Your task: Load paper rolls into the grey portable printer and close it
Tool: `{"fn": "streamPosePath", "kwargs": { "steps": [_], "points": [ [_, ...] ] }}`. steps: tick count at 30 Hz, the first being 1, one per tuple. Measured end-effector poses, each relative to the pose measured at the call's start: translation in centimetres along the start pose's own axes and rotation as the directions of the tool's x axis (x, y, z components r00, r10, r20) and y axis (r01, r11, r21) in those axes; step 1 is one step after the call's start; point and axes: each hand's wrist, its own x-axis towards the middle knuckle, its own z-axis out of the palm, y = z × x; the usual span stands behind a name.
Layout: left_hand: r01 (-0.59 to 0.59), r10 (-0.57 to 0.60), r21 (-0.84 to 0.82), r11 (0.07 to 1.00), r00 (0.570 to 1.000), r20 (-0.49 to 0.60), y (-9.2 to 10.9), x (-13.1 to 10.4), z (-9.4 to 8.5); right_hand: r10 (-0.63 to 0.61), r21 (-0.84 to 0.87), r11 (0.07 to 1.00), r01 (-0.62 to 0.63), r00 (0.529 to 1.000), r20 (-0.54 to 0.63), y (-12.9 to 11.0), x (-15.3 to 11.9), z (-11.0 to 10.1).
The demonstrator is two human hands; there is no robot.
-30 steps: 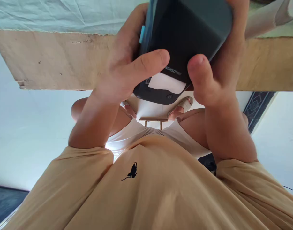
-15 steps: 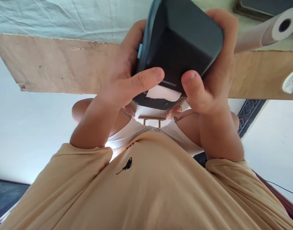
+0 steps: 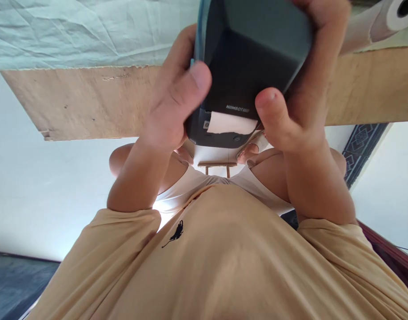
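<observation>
A dark label printer (image 3: 247,58) marked NIIMBOT is held up at the top middle of the head view, its upper end cut off by the frame. A torn strip of white label paper (image 3: 231,123) sticks out of its slot, close to a round power button. My left hand (image 3: 177,93) is closed round the printer's left side, with the thumb lying along the edge. On the opposite side my right hand (image 3: 304,98) grips it, the thumb on the front face. Most fingers of both hands are hidden behind the printer.
Beyond the printer lies a wooden board (image 3: 90,102) with a pale green cloth (image 3: 74,35) over its far part. A white paper roll (image 3: 374,26) rests at the upper right. Below the board my knees and a small wooden stool-like frame (image 3: 217,165) show.
My left thumb has drawn back from the printer's front to its left edge, uncovering the full brand name. The view has shifted slightly, and both hands still hold the printer.
</observation>
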Motion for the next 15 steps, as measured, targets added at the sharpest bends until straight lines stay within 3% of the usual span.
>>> {"fn": "streamPosePath", "kwargs": {
  "steps": [2, 4, 8, 12, 15],
  "points": [
    [0.033, -0.013, -0.111, 0.993, 0.983, 0.182, 0.2, 0.1, -0.2, 0.034, -0.067, 0.997, -0.036, 0.999, -0.035, -0.6, 0.0, -0.1],
    [0.022, 0.017, -0.151, 0.988, 0.967, 0.253, 0.2, 0.2, -0.6, 0.105, -0.128, 0.986, -0.11, 0.993, -0.052, -1.3, 0.2, -0.2],
    [-0.057, 0.078, -0.113, 0.992, 0.979, 0.186, 0.1, 0.3, -1.3, 0.143, -0.159, 0.977, -0.14, 0.99, 0.008, -2.0, 0.6, -0.1],
    [-0.143, 0.147, -0.038, 0.989, 0.982, 0.12, 0.0, -0.1, -1.8, 0.033, -0.06, 0.998, -0.033, 0.999, 0.011, -1.7, 0.9, 0.3],
    [-0.155, 0.156, 0.049, 0.987, 0.988, -0.011, 0.4, -0.3, -1.9, -0.016, -0.074, 0.997, 0.019, 0.999, 0.038, -1.3, 1.0, 0.5]
  ]
}}
